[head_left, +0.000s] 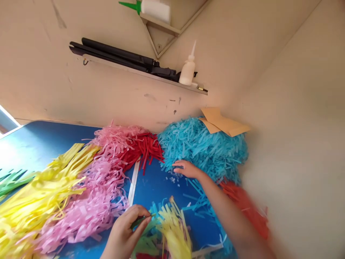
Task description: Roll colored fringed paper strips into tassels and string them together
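Note:
My left hand (pixel 125 232) is at the bottom middle, fingers pinched on a thin green stick (pixel 140 220) that carries yellow, green and blue fringed paper (pixel 172 230). My right hand (pixel 185 168) reaches forward across the blue table (pixel 156 187). Its fingers lie flat at the near edge of the big pile of blue fringed paper (pixel 205 147), among small paper scraps. I see nothing held in it.
Piles of fringed paper lie on the table: yellow (pixel 40 194), pink (pixel 97 187), red (pixel 142 145), green (pixel 10 180), orange-red (pixel 245 208). Brown card pieces (pixel 223 122) top the blue pile. A wall shelf holds a glue bottle (pixel 188 70) and a black folded stand (pixel 121 57).

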`<state>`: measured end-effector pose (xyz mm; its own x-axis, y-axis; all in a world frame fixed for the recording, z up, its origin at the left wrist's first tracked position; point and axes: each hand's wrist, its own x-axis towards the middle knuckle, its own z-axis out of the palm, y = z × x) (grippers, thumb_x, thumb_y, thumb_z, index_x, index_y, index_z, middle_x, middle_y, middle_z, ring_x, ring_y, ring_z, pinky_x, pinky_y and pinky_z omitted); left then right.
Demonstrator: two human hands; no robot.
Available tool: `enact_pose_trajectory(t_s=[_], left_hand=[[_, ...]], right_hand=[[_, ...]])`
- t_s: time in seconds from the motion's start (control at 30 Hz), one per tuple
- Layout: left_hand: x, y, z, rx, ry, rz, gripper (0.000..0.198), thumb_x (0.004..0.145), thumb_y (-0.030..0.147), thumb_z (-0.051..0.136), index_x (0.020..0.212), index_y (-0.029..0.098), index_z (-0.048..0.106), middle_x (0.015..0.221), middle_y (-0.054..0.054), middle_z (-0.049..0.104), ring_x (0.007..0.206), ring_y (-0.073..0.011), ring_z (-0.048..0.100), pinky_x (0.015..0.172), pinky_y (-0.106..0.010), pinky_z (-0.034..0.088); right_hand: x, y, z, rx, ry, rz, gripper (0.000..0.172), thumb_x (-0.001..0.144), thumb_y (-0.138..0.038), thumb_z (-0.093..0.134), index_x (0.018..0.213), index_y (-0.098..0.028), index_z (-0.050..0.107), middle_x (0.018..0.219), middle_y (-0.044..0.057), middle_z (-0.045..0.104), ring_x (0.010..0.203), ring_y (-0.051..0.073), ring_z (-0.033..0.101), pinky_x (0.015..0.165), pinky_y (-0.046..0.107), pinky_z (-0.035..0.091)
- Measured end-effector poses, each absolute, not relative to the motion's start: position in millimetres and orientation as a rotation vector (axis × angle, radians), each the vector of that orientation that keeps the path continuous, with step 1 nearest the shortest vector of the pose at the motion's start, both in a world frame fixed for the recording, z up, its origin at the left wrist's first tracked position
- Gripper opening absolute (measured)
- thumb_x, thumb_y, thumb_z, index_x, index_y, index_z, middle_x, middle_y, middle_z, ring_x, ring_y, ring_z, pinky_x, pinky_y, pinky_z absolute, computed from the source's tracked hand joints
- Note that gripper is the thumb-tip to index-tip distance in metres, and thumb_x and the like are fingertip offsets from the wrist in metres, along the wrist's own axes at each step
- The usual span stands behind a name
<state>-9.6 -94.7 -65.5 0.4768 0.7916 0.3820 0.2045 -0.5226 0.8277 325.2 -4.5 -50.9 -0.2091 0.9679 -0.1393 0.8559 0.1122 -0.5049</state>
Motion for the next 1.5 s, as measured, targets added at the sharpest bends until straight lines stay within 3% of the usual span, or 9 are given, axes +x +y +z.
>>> enact_pose_trajectory(t_s=[0.1,0.33,0.5,0.63,0.8,1.03,1.23,1.4,1.5], left_hand=[[-8,-93,-65,1.992,0.827,1.031,0.013,0.092,0.031,0.060,0.082,0.023,0.066,0.077,0.000,0.069,0.069,-0.0129,0.067,0.063,-0.018,0.052],[-2,-94,-69,2.001,0.836,0.985,0.014,0.092,0.032,0.061,0.083,0.023,0.066,0.076,0.000,0.069,0.069,-0.0131,0.067,0.064,-0.019,0.051],[-1,-90,-73,1.978,0.866,0.965,0.016,0.091,0.035,0.061,0.083,0.023,0.067,0.077,0.000,0.070,0.069,-0.0137,0.067,0.064,-0.020,0.052],[-3,-88,-72,1.953,0.920,0.957,0.019,0.091,0.037,0.060,0.081,0.022,0.067,0.076,-0.001,0.070,0.068,-0.0142,0.067,0.064,-0.020,0.052],[-7,-90,-71,1.933,0.955,0.963,0.020,0.091,0.038,0.061,0.080,0.022,0.066,0.075,-0.001,0.070,0.068,-0.0140,0.067,0.063,-0.020,0.052],[-13,-90,-72,1.925,0.983,0.974,0.020,0.090,0.039,0.061,0.080,0.022,0.066,0.074,-0.001,0.070,0.066,-0.0139,0.067,0.062,-0.020,0.052],[-8,-91,-66,1.926,1.001,0.972,0.021,0.090,0.039,0.061,0.080,0.022,0.067,0.074,-0.001,0.070,0.066,-0.0144,0.066,0.062,-0.021,0.052],[4,-93,-54,1.929,0.990,1.003,0.022,0.090,0.039,0.061,0.079,0.021,0.068,0.075,-0.004,0.070,0.068,-0.0161,0.067,0.063,-0.023,0.053],[11,-93,-51,1.940,0.936,1.035,0.018,0.089,0.035,0.062,0.081,0.021,0.069,0.077,-0.004,0.071,0.071,-0.0166,0.068,0.065,-0.024,0.053]], right_hand=[[329,-6,-51,-1.803,-2.104,0.724,0.038,0.099,-0.035,0.046,0.128,-0.023,0.066,0.130,0.009,0.065,0.121,0.026,0.060,0.100,0.038,0.048],[329,-10,-61,-1.847,-2.028,0.588,0.033,0.090,-0.038,0.064,0.117,-0.021,0.069,0.129,0.012,0.060,0.096,0.021,0.067,0.085,0.034,0.054],[324,-16,-63,-1.846,-2.069,0.471,0.037,0.103,-0.029,0.036,0.125,-0.020,0.064,0.120,0.013,0.062,0.109,0.024,0.062,0.094,0.038,0.049],[317,-24,-67,-1.773,-2.188,0.452,0.041,0.096,-0.016,0.047,0.134,-0.021,0.059,0.117,0.010,0.068,0.113,0.025,0.061,0.099,0.040,0.047],[309,-34,-73,-1.726,-2.236,0.379,0.044,0.095,-0.020,0.050,0.139,-0.023,0.055,0.137,0.009,0.059,0.122,0.023,0.057,0.102,0.037,0.047],[294,-44,-80,-1.754,-2.301,0.259,0.063,0.085,0.001,0.038,0.143,-0.020,0.050,0.149,0.007,0.048,0.129,0.021,0.053,0.105,0.036,0.044],[281,-56,-78,-1.864,-2.222,0.123,0.038,0.094,-0.013,0.046,0.125,-0.022,0.066,0.117,0.010,0.071,0.127,0.031,0.051,0.104,0.053,0.038],[270,-69,-80,-1.833,-2.207,0.090,0.031,0.094,-0.020,0.055,0.122,-0.023,0.068,0.142,0.006,0.055,0.138,0.032,0.037,0.112,0.052,0.031],[271,-68,-87,-1.844,-2.207,0.178,0.042,0.094,-0.010,0.045,0.133,-0.018,0.059,0.146,0.012,0.050,0.129,0.027,0.050,0.108,0.043,0.040]])
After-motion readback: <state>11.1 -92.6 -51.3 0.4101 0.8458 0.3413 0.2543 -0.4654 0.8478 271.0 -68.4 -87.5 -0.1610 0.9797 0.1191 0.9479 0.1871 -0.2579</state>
